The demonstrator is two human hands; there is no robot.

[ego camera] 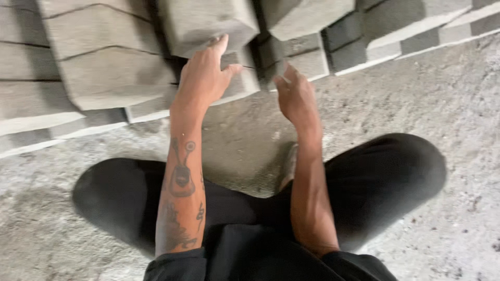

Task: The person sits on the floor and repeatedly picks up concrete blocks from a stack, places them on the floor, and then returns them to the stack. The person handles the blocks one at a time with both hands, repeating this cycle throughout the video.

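I look down at my two forearms stretched toward a pile of grey concrete blocks. My left hand (pixel 204 73) reaches up with fingers apart, its fingertips touching the lower edge of a tilted grey block (pixel 205 23). My right hand (pixel 295 93) hovers just below and right of it, fingers loosely apart, close to a lower block (pixel 307 61) but holding nothing. The left forearm carries dark tattoos.
More grey blocks (pixel 104 62) lie stacked in rows across the top of the view, some askew. Rough dusty concrete floor (pixel 416 99) spreads below them. My knees in black trousers (pixel 385 177) are bent wide on either side.
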